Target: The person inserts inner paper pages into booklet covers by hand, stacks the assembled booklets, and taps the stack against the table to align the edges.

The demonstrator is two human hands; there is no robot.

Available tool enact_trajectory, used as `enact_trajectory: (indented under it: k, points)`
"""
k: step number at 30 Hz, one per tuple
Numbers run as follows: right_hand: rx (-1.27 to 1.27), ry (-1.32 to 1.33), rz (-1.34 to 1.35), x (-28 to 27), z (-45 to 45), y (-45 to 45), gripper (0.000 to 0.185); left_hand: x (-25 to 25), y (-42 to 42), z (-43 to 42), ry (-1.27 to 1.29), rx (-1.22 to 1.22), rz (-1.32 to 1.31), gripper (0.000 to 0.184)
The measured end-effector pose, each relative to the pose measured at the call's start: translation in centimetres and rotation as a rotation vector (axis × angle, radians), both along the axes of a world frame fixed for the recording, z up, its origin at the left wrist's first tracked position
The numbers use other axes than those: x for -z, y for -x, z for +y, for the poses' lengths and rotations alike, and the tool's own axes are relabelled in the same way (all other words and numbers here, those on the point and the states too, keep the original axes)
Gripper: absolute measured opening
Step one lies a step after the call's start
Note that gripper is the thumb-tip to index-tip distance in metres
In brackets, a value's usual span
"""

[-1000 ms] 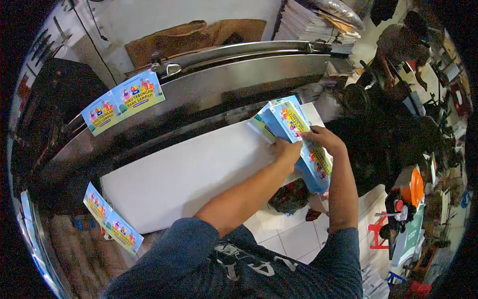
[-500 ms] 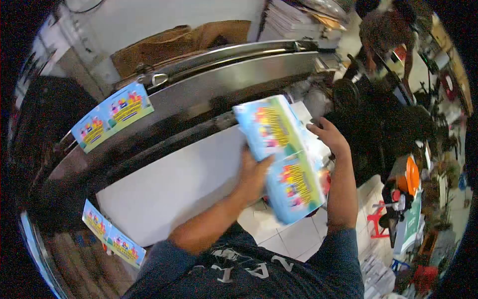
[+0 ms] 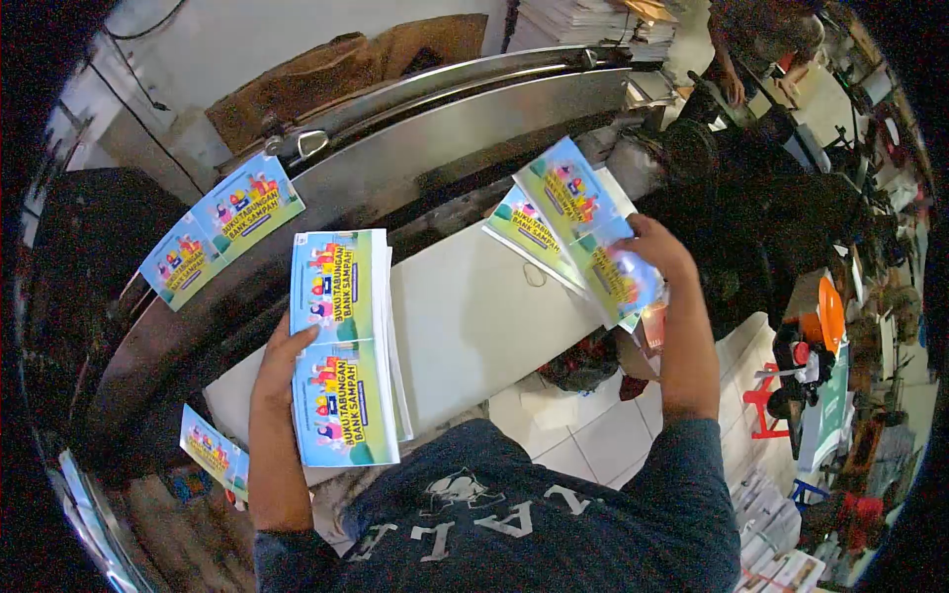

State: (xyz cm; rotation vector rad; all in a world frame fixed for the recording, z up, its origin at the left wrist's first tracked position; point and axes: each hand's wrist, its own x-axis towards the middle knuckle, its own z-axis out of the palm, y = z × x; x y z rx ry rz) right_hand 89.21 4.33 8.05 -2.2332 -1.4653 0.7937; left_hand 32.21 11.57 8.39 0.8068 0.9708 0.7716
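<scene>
My left hand is closed around the left edge of a stack of printed booklets, thumb on top. Their blue and green covers read "Buku Tabungan Bank Sampah", with the same design printed twice. On the right, my right hand grips another printed cover sheet by its right side, tilted over the white table. Beneath it, a similar printed sheet lies on a pile at the table's far right end. The fingertips under the held sheet are partly hidden.
The white table runs along a metal machine bar. One printed sheet rests on the bar at left, another sits lower left. A person works at upper right. A red stool stands on the tiles.
The booklet stack has moved left and down with my left hand, away from my right hand. My right hand now holds a separate cover sheet over the right end of the table.
</scene>
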Motion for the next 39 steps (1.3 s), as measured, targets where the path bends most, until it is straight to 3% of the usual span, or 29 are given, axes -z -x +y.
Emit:
enact_trajectory:
  k: [1, 2, 3, 4, 5, 9, 11, 13, 15, 16, 17, 18, 19, 21, 23, 24, 25, 26, 27, 28, 30, 32, 33, 34, 36, 38, 39]
  points:
    - [0.088, -0.072, 0.244, -2.3, -1.0, 1.0, 0.042, 0.2, 0.4, 0.0, 0.007, 0.039, 0.033, 0.056]
    - [0.12, -0.04, 0.217, -2.5, -0.9, -0.4, 0.044, 0.3, 0.8, -0.1, 0.016, 0.077, 0.066, 0.057]
    - [0.091, -0.066, 0.452, -2.2, -0.8, -2.1, 0.044, 1.0, 1.1, 0.1, 0.023, 0.074, 0.065, 0.057]
    - [0.063, -0.282, 0.312, -2.2, -0.7, -2.9, 0.038, 2.0, 1.2, 0.3, -0.037, 0.12, 0.123, 0.061]
    - [-0.024, -0.176, 0.087, -5.3, -0.6, -2.4, 0.035, 2.4, 1.5, 0.4, -0.098, 0.16, 0.184, 0.064]
    - [-0.281, 0.008, 0.065, -14.0, 2.8, 7.9, 0.03, 1.4, 1.7, 1.8, -0.081, 0.358, 0.204, 0.07]
    - [-0.926, 0.111, -0.4, -16.6, 5.0, 16.6, 0.027, 2.1, 1.9, 2.6, -0.053, 0.429, 0.161, 0.065]
    - [-1.312, -0.008, -0.679, -14.5, 6.5, 25.4, 0.021, 0.8, 1.8, 2.5, -0.044, 0.427, 0.256, 0.064]
    - [-1.375, -0.21, -0.488, -10.4, 8.4, 31.7, 0.022, 2.1, 1.4, 3.2, 0.049, 0.429, 0.249, 0.065]
    - [-1.336, -0.239, -0.522, -8.3, 9.2, 34.8, 0.028, 2.7, 1.6, 3.2, 0.049, 0.474, 0.226, 0.065]
    - [-1.203, -0.564, -0.445, -3.7, 10.0, 36.5, 0.025, 3.3, 2.0, 3.1, 0.098, 0.308, 0.108, 0.068]
    - [-1.093, -0.714, -0.384, -1.7, 10.3, 37.6, 0.035, 3.6, 1.9, 2.9, 0.149, 0.134, -0.004, 0.07]
    - [-1.021, -0.68, -0.364, -1.7, 9.8, 37.8, 0.054, 3.1, 1.3, 2.2, 0.146, 0.16, -0.009, 0.07]
    - [-0.875, -0.708, -0.25, -2.2, 9.1, 34.4, 0.053, 1.1, 0.5, 1.5, -0.248, 0.422, 0.435, 0.078]
    - [-0.603, -0.702, -0.04, -1.7, 7.5, 27.3, 0.06, 1.4, 0.3, 1.6, -0.225, 0.39, 0.38, 0.08]
    - [-0.318, -0.519, 0.163, 0.3, 7.0, 21.5, 0.07, 1.6, 0.4, 1.4, -0.206, 0.345, 0.335, 0.083]
    - [-0.161, -0.345, -0.037, 3.4, 6.8, 13.7, 0.079, 1.3, 0.4, 1.5, -0.19, 0.366, 0.337, 0.082]
    - [-0.012, -0.034, -0.281, -1.3, 4.5, 11.0, 0.079, 1.1, 0.5, 1.7, -0.19, 0.361, 0.333, 0.082]
    - [0.07, 0.036, -0.446, -0.4, 2.9, 7.1, 0.09, 1.1, 0.5, 1.7, -0.189, 0.371, 0.351, 0.083]
    - [0.172, 0.267, -0.528, 0.0, 1.8, 5.7, 0.094, 1.1, 0.4, 1.6, -0.185, 0.389, 0.371, 0.083]
    - [0.074, 0.426, -0.478, -0.1, 1.5, 4.4, 0.092, 1.2, 0.2, 1.8, -0.182, 0.405, 0.36, 0.083]
    - [0.058, 0.313, -0.283, 0.8, 1.6, 3.8, 0.09, 1.1, 0.2, 1.8, -0.187, 0.401, 0.354, 0.083]
    - [0.035, 0.22, -0.255, 0.8, 1.3, 4.1, 0.075, 1.1, 0.3, 1.8, -0.203, 0.417, 0.342, 0.086]
    - [0.027, 0.21, -0.253, 0.0, 1.3, 4.0, 0.075, 1.2, 0.5, 1.9, -0.222, 0.428, 0.329, 0.09]
    - [-0.14, 0.066, -0.067, -2.6, 1.6, 3.3, 0.054, 0.9, 0.8, 2.1, -0.265, 0.417, 0.339, 0.093]
    - [-0.053, 0.019, 0.031, -6.3, 1.8, 2.2, 0.043, -0.7, 0.2, 1.6, -0.319, 0.418, 0.312, 0.095]
    - [-0.109, -0.153, -0.058, -8.2, 1.7, 2.1, 0.041, -1.0, 0.1, 1.5, -0.322, 0.43, 0.339, 0.095]
